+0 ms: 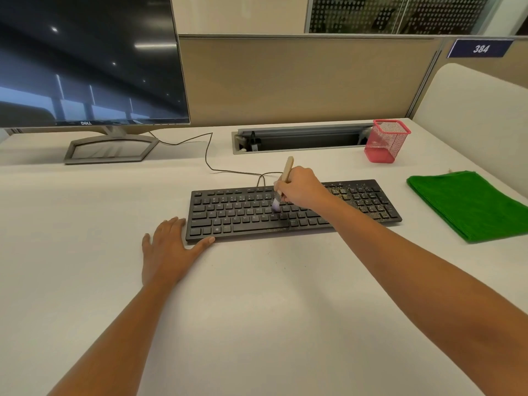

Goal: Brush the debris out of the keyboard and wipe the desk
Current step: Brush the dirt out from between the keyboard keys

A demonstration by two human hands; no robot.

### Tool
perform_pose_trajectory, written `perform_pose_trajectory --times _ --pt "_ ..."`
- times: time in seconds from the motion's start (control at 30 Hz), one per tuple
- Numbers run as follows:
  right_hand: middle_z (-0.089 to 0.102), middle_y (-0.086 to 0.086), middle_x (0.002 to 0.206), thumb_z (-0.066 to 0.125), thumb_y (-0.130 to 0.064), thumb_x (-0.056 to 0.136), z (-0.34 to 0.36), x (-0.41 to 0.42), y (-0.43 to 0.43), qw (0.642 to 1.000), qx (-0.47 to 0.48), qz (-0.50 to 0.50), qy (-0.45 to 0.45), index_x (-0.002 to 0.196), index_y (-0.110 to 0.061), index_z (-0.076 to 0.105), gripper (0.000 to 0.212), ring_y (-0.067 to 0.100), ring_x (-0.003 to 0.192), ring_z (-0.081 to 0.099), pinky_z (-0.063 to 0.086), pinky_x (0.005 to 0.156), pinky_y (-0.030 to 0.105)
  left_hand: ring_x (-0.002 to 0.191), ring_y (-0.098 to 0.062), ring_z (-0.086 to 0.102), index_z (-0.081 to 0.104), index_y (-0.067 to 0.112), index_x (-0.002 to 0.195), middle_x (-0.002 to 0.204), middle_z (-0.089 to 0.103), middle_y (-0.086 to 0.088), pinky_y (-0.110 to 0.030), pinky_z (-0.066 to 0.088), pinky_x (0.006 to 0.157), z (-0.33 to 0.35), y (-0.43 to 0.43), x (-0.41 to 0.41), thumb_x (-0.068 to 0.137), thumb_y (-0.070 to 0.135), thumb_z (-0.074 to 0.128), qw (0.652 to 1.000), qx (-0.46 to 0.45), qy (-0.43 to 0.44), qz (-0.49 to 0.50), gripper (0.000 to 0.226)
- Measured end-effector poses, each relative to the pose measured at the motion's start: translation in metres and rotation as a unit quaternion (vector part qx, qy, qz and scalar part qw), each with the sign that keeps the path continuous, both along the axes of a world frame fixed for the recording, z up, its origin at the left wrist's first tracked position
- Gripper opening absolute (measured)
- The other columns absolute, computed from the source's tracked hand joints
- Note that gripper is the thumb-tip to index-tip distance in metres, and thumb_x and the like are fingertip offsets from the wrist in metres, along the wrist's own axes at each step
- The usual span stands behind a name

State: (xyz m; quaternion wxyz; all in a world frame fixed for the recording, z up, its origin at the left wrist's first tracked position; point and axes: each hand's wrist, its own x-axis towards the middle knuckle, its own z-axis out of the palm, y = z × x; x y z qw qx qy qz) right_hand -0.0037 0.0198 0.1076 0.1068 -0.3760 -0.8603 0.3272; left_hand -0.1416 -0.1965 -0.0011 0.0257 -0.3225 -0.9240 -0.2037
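Right hand (300, 187) grips brush (288, 167), bristles on keyboard (243, 217), middle of desk (257, 310); left hand (168, 247) flat, fingers straight, bracing keyboard's left end. My worry: hard strokes flick numpad debris (368, 205) onto green cloth (471, 205) by right edge.

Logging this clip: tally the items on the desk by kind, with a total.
Black keyboard: 1
Wooden-handled brush: 1
Folded green cloth: 1
Red mesh pen cup: 1
Black-screened monitor: 1
Total: 5
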Motion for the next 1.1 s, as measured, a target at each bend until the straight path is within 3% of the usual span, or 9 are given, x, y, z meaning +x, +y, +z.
perform_pose_trajectory --times 0.17,0.33,0.47,0.67,0.73,0.83,0.87,0.97,1.1 --pt "0.065 0.020 0.107 0.050 -0.014 0.094 -0.001 0.004 -0.006 0.996 -0.022 0.040 -0.075 0.111 0.005 0.061 0.028 0.032 0.094 0.067 0.054 0.090 0.039 0.140 -0.017 0.026 0.043 0.016 0.137 0.147 0.039 -0.002 -0.046 0.012 0.115 0.002 0.001 0.000 0.080 0.069 0.047 1.000 0.001 0.000 -0.002 0.079" --pt "0.066 0.019 0.104 0.049 -0.015 0.094 0.002 -0.001 -0.004 1.000 -0.010 0.014 -0.018 0.110 0.005 0.061 0.027 0.032 0.091 0.068 0.055 0.087 0.039 0.140 -0.018 0.026 0.043 0.016 0.138 0.147 0.039 -0.002 -0.046 0.012 0.115 0.002 0.000 0.000 0.080 0.070 0.047 1.000 0.001 -0.002 -0.003 0.079" --pt "0.067 0.016 0.102 0.048 -0.022 0.097 -0.002 0.000 -0.008 1.000 0.013 0.013 0.003 0.109 0.003 0.063 0.032 0.026 0.090 0.066 0.052 0.080 0.030 0.139 -0.018 0.027 0.043 0.015 0.138 0.147 0.039 -0.002 -0.047 0.013 0.115 0.003 0.000 0.001 0.078 0.072 0.044 1.000 -0.001 0.000 -0.004 0.082" --pt "0.065 0.019 0.106 0.049 -0.015 0.094 0.001 -0.002 -0.012 0.998 -0.018 0.048 -0.040 0.109 0.005 0.061 0.027 0.031 0.092 0.067 0.055 0.087 0.041 0.139 -0.017 0.027 0.043 0.015 0.137 0.147 0.039 -0.002 -0.047 0.014 0.115 0.004 0.000 0.002 0.070 0.077 0.034 1.000 -0.004 -0.001 -0.005 0.092" --pt "0.066 0.019 0.105 0.049 -0.015 0.095 0.002 -0.005 -0.012 0.999 -0.018 0.033 -0.005 0.109 0.005 0.062 0.027 0.031 0.090 0.067 0.056 0.084 0.038 0.139 -0.018 0.027 0.043 0.015 0.137 0.147 0.040 -0.002 -0.047 0.014 0.115 0.004 0.000 0.002 0.070 0.077 0.033 1.000 -0.002 0.000 -0.005 0.092" --pt "0.065 0.014 0.090 0.049 -0.019 0.096 0.001 -0.003 -0.015 1.000 0.004 0.019 0.019 0.106 0.004 0.063 0.028 0.022 0.076 0.065 0.052 0.065 0.022 0.140 -0.018 0.027 0.043 0.015 0.138 0.147 0.039 -0.002 -0.047 0.013 0.115 0.005 0.000 0.003 0.070 0.077 0.033 1.000 -0.005 -0.003 -0.006 0.092" --pt "0.066 0.015 0.087 0.048 -0.019 0.097 -0.001 -0.003 -0.016 1.000 0.004 0.022 0.018 0.104 0.003 0.063 0.028 0.021 0.075 0.065 0.052 0.065 0.023 0.140 -0.018 0.026 0.043 0.015 0.138 0.147 0.039 -0.002 -0.047 0.013 0.115 0.005 0.000 0.003 0.071 0.076 0.034 1.000 -0.006 -0.004 -0.005 0.091" --pt "0.067 0.018 0.102 0.049 -0.015 0.095 -0.005 -0.003 -0.015 0.999 -0.017 0.039 -0.016 0.105 0.006 0.062 0.026 0.030 0.088 0.068 0.055 0.084 0.038 0.140 -0.018 0.026 0.043 0.016 0.138 0.147 0.038 -0.002 -0.047 0.012 0.116 0.004 0.000 0.003 0.076 0.073 0.042 1.000 -0.002 -0.005 -0.004 0.084" --pt "0.066 0.019 0.104 0.048 -0.015 0.095 -0.002 -0.006 -0.014 0.999 -0.017 0.033 0.004 0.106 0.005 0.062 0.026 0.031 0.089 0.068 0.055 0.085 0.040 0.140 -0.017 0.026 0.042 0.015 0.138 0.148 0.038 -0.002 -0.046 0.011 0.116 0.004 0.000 0.003 0.080 0.068 0.047 1.000 0.002 -0.005 -0.003 0.079"
